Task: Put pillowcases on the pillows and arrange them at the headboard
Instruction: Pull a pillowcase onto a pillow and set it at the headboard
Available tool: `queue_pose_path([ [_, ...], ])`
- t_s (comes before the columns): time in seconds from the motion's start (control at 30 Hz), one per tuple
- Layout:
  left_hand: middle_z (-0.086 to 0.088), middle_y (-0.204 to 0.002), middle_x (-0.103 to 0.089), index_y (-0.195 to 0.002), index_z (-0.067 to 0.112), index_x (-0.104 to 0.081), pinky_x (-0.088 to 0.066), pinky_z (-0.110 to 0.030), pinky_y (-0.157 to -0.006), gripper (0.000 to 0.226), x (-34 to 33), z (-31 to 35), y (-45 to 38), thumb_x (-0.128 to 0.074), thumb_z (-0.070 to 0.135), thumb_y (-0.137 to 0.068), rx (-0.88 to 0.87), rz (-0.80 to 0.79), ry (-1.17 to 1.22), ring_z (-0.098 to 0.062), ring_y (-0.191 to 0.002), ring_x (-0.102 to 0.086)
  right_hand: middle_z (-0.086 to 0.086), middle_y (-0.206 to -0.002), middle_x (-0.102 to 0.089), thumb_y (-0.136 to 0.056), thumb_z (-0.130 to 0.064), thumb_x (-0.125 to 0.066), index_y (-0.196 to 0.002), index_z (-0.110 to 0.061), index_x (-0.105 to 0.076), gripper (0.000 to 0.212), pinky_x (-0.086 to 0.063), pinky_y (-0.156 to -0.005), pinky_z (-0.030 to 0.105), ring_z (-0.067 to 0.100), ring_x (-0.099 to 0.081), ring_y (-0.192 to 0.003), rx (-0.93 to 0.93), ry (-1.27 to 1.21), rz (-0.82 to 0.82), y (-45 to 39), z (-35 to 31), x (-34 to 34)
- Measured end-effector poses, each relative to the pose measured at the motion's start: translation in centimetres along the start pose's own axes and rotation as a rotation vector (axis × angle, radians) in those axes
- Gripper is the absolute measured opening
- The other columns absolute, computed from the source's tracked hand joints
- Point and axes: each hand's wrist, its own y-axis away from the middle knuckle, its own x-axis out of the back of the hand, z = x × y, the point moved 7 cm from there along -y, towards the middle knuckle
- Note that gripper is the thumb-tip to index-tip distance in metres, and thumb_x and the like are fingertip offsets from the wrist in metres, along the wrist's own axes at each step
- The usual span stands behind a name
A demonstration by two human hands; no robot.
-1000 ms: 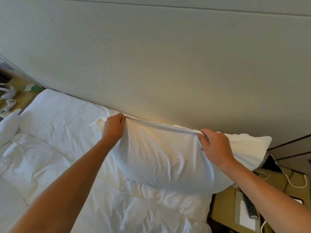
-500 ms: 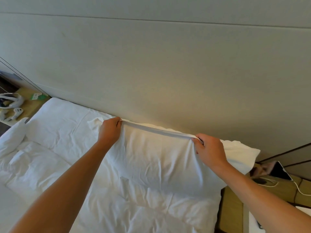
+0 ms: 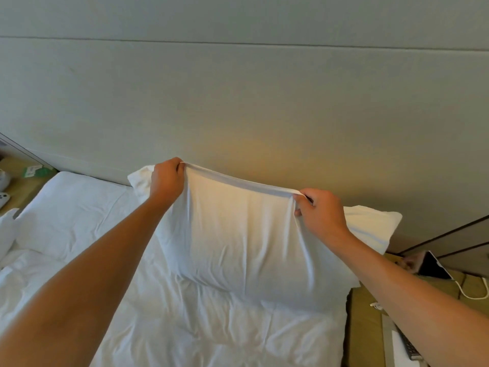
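Pinching the pillowcase (image 3: 238,234) hem, left hand (image 3: 166,181) and right hand (image 3: 321,211) hide the pillow (fully covered).

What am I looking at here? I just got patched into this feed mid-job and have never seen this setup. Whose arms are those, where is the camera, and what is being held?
There is no machine: a person wears one wide-angle camera on the head, looking forward and down, so the two bare arms are that person's own. The left hand and the right hand each pinch the top edge of a white pillow in its pillowcase, holding it upright against the grey headboard. Each grip is curled round the fabric, which is stretched between them. The pillow's lower edge rests on a bed covered in rumpled white bedding. A second white pillow lies flat to the left. At the right, a wooden bedside table carries a tablet and a white cable.
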Motion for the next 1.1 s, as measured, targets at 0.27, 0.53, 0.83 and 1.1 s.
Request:
queue_pose_path([
  [0.27,-0.022,-0.152,-0.048,-0.144,0.007,-0.053,-0.031,-0.042,-0.118,0.046,-5.4,1.6,1.3,-0.055,0.028,-0.103,0.150,-0.108,0.075,-0.036,-0.144,-0.039,0.018,-0.065,-0.054,-0.101,-0.026,-0.061,-0.074,0.003,-0.060,0.040,-0.028,-0.056,0.035,0.025,-0.044,-0.063,-0.139,0.030,-0.007,-3.6,2.3,-2.6],
  [0.53,-0.019,-0.170,0.001,-0.164,0.028,-0.011,-0.021,-0.045,-0.123,0.086,-17.1,6.0,19.8,-0.063,0.045,-0.096,0.376,-0.375,0.330,-0.035,-0.157,-0.006,0.007,-0.137,-0.063,-0.102,-0.023,-0.062,-0.133,-0.018,-0.065,0.031,-0.047,-0.106,0.045,0.030,-0.058,-0.128,0.076,0.311,-0.050,-0.6,3.3,-3.9],
  [0.83,-0.015,-0.171,0.007,-0.163,0.036,-0.001,-0.027,-0.046,-0.121,0.092,-20.1,10.6,24.2,-0.060,0.053,-0.094,0.340,-0.486,0.371,-0.034,-0.158,-0.006,0.009,-0.172,-0.026,-0.100,-0.024,-0.062,-0.153,-0.020,-0.049,0.055,-0.017,-0.131,0.047,0.028,-0.023,-0.159,0.351,0.750,-0.225,7.2,11.2,-0.4],
  [1.1,-0.014,-0.171,-0.002,-0.163,0.034,-0.006,-0.030,-0.045,-0.119,0.091,-21.6,14.6,27.1,-0.060,0.056,-0.093,0.338,-0.576,0.372,-0.033,-0.156,-0.018,0.008,-0.177,-0.005,-0.100,-0.031,-0.059,-0.162,-0.024,-0.035,0.067,-0.011,-0.133,0.048,0.027,0.000,-0.164,0.223,0.829,-0.337,9.9,16.0,2.8],
])
